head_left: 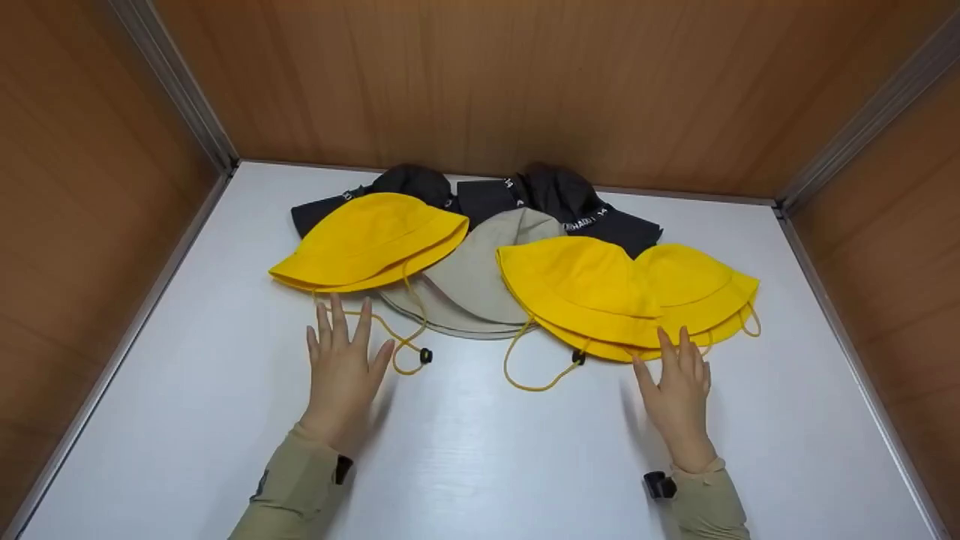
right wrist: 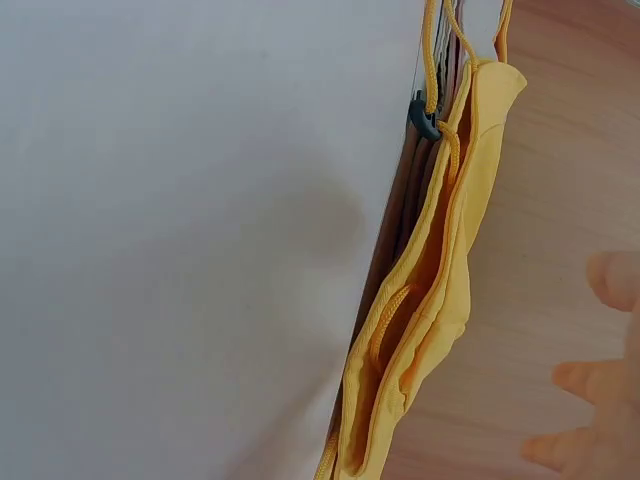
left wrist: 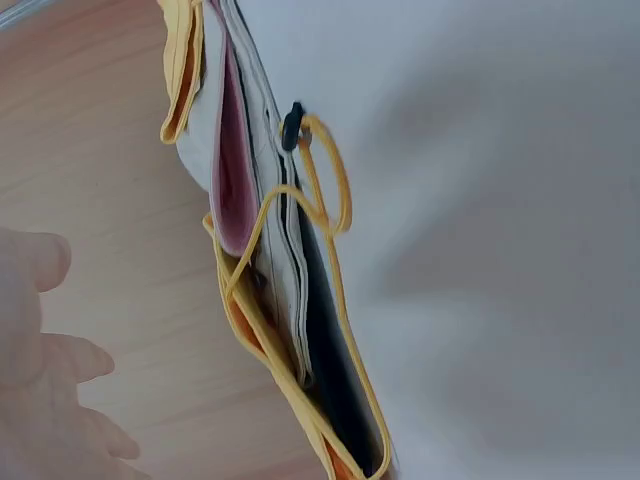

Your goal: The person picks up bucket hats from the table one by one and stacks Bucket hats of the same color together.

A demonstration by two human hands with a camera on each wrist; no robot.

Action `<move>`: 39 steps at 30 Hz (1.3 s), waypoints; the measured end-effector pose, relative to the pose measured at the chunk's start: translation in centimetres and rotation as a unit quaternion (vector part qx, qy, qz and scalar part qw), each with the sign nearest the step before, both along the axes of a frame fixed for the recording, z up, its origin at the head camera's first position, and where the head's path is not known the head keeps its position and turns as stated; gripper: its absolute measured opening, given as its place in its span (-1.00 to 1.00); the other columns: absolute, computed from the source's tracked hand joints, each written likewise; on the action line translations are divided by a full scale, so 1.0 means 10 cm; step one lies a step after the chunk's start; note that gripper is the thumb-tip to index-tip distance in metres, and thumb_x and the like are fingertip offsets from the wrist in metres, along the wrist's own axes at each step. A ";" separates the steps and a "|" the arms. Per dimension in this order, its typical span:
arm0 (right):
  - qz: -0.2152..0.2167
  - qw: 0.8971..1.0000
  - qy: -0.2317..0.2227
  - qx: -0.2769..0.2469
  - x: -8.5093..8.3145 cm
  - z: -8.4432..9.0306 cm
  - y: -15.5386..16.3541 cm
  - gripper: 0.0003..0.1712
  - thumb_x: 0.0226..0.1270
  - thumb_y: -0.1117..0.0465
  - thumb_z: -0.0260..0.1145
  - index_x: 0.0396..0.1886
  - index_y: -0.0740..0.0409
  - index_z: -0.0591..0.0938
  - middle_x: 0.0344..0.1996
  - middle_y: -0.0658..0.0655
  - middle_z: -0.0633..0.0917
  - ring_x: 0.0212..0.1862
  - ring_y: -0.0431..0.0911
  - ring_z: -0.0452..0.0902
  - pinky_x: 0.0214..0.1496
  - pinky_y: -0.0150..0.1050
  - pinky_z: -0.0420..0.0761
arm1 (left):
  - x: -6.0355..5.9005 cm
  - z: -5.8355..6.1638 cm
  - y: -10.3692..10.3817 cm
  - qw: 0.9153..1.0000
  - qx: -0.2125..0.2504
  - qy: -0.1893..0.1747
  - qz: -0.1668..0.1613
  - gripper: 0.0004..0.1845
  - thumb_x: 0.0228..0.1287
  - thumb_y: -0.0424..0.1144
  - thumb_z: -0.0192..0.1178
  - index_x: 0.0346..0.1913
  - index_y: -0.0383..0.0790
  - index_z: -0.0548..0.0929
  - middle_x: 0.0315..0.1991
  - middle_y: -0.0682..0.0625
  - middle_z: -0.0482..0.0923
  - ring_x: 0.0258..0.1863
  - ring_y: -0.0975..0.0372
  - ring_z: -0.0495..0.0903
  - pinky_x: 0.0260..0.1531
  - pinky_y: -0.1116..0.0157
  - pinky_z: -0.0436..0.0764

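My left hand [head_left: 337, 382], fingers spread, hovers just in front of a yellow bucket hat [head_left: 375, 240] on the left of the pile. That hat's yellow cord [head_left: 390, 326] ends in a black cord stopper [head_left: 426, 355]. On the right, my right hand [head_left: 679, 397] has its fingertips at the brim of a second yellow hat [head_left: 581, 281], which overlaps a third yellow hat [head_left: 694, 281]. Between them lie light grey hats [head_left: 484, 270], stacked and partly covered. Neither hand holds anything. In the left wrist view a pink lining [left wrist: 235, 170] shows inside one brim.
Black hats [head_left: 412, 184] with white lettering lie behind, near the wooden back wall [head_left: 480, 90]. Wooden side panels [head_left: 75, 225] in metal frames enclose the white table [head_left: 480, 465]. A loop of cord [head_left: 529, 386] with another black stopper [head_left: 578, 357] lies in front of the hats.
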State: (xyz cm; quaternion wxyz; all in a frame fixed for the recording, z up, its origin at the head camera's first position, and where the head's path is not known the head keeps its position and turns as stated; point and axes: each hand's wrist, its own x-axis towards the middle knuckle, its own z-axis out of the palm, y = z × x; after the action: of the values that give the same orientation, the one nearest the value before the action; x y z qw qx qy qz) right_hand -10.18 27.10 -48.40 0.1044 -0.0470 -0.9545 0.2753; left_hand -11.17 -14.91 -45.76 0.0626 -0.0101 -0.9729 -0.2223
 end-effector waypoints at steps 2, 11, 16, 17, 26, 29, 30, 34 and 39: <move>-0.005 0.999 0.037 -0.018 0.01 0.02 -0.01 -0.42 0.34 0.17 0.23 0.26 0.38 0.38 0.31 0.48 0.27 0.33 0.36 0.14 0.34 0.28 0.08 | -0.02 0.05 -0.05 0.999 0.035 0.002 0.006 -0.27 0.36 -0.02 0.09 0.44 -0.32 0.12 0.45 -0.43 -0.16 0.44 -0.27 -0.16 0.33 -0.25 -0.07; -0.010 0.997 0.040 -0.065 0.03 0.07 -0.06 -0.55 0.37 0.19 0.19 0.15 0.39 0.48 0.08 0.38 0.55 0.04 0.22 0.49 -0.09 0.10 0.53 | -0.19 0.14 -0.19 0.983 0.177 -0.025 0.031 -0.40 0.43 -0.12 0.00 0.37 -0.44 0.19 0.36 -0.35 0.17 0.37 -0.14 0.16 0.32 -0.07 0.20; -0.008 0.996 0.036 -0.079 0.05 0.04 -0.08 -0.56 0.37 0.19 0.19 0.15 0.37 0.49 0.10 0.35 0.56 0.02 0.19 0.52 -0.16 0.02 0.54 | -0.36 0.12 -0.24 0.954 0.277 -0.102 0.052 -0.40 0.47 -0.09 -0.09 0.38 -0.44 0.14 0.37 -0.33 0.15 0.34 -0.12 0.19 0.27 -0.06 0.28; -0.007 0.996 0.034 -0.081 0.05 0.03 -0.08 -0.56 0.37 0.19 0.19 0.14 0.37 0.49 0.08 0.35 0.57 0.02 0.18 0.53 -0.17 0.00 0.54 | -0.39 0.11 -0.25 0.945 0.298 -0.120 0.054 -0.38 0.47 -0.07 -0.11 0.39 -0.43 0.11 0.38 -0.33 0.13 0.34 -0.11 0.19 0.26 -0.05 0.29; -0.005 0.995 0.007 -0.104 0.05 0.00 -0.11 -0.59 0.39 0.19 0.18 0.13 0.34 0.50 0.04 0.31 0.60 0.03 0.16 0.54 -0.10 0.02 0.53 | -0.75 0.07 -0.33 0.769 0.572 -0.242 0.150 -0.31 0.48 -0.06 -0.21 0.47 -0.34 -0.13 0.44 -0.29 0.00 0.30 0.07 0.25 0.36 0.24 0.23; -0.003 0.995 0.005 -0.103 0.05 -0.02 -0.12 -0.59 0.39 0.18 0.17 0.13 0.33 0.51 0.04 0.31 0.61 0.02 0.16 0.54 -0.10 0.02 0.53 | -0.85 0.03 -0.37 0.672 0.668 -0.249 0.200 -0.33 0.49 -0.05 -0.22 0.50 -0.20 -0.16 0.45 -0.20 0.00 0.31 0.16 0.23 0.36 0.32 0.20; -0.001 0.995 0.005 -0.104 0.05 -0.03 -0.12 -0.59 0.39 0.18 0.17 0.13 0.33 0.51 0.04 0.31 0.61 0.02 0.16 0.54 -0.10 0.02 0.54 | -0.89 0.02 -0.38 0.638 0.699 -0.241 0.217 -0.34 0.49 -0.06 -0.21 0.50 -0.16 -0.15 0.42 -0.18 0.04 0.33 0.17 0.22 0.36 0.33 0.20; 0.004 0.994 0.010 -0.112 0.06 -0.06 -0.13 -0.61 0.37 0.20 0.19 0.10 0.34 0.52 0.00 0.32 0.62 -0.01 0.17 0.55 -0.08 0.06 0.55 | -1.01 -0.06 -0.40 0.524 0.785 -0.206 0.258 -0.38 0.47 -0.09 -0.15 0.49 -0.02 -0.07 0.18 -0.06 0.24 0.40 0.23 0.14 0.35 0.36 0.20; 0.014 0.992 0.017 -0.123 0.05 -0.10 -0.16 -0.64 0.36 0.21 0.20 0.07 0.34 0.55 -0.05 0.32 0.64 -0.03 0.17 0.55 -0.09 0.06 0.55 | -1.10 -0.18 -0.40 0.443 0.837 -0.173 0.270 -0.46 0.44 -0.15 -0.07 0.42 0.00 0.10 -0.02 0.02 0.29 0.29 0.29 0.23 0.32 0.39 0.24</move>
State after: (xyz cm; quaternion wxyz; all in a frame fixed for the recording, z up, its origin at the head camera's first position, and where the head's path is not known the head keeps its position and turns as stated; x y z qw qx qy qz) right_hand -9.66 25.52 -49.36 0.1099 -0.0419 -0.9122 0.3925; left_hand -22.19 -18.96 -47.52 -0.0727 0.3487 -0.2580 -0.8981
